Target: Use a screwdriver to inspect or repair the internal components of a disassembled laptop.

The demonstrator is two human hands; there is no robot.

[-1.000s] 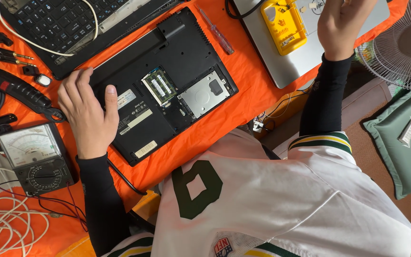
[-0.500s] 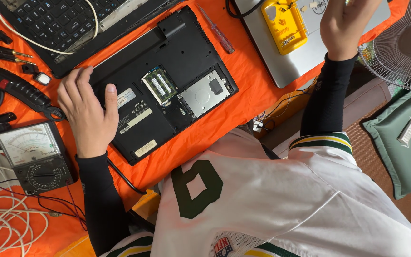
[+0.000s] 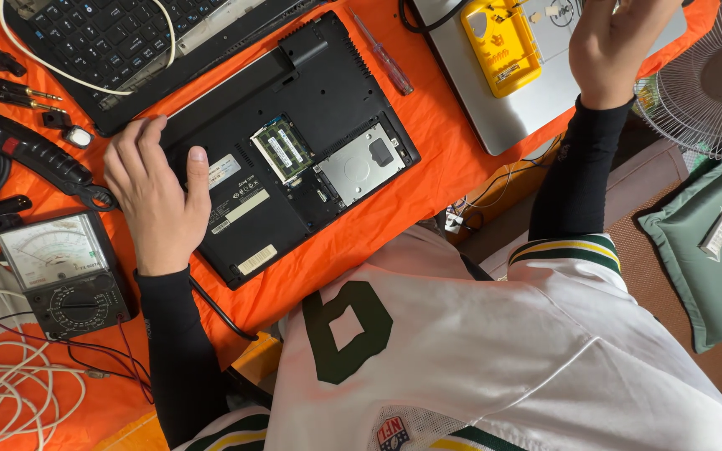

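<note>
We see a black laptop base (image 3: pixel 294 142) on an orange cloth (image 3: pixel 428 167); beside the base, a yellow box (image 3: pixel 500 43), silver laptop (image 3: pixel 503 108), green cushion (image 3: pixel 704 250), white jersey (image 3: pixel 478 351) with a green numeral.

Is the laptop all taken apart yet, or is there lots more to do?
Partly. Done: the black laptop lies upside down with its bottom cover off, so the green memory sticks and the silver hard drive show. In hand: the left hand rests on the laptop's edge, while the right hand is up over the silver laptop. Left: both parts sit in their slots; the screwdriver lies unused.
</note>
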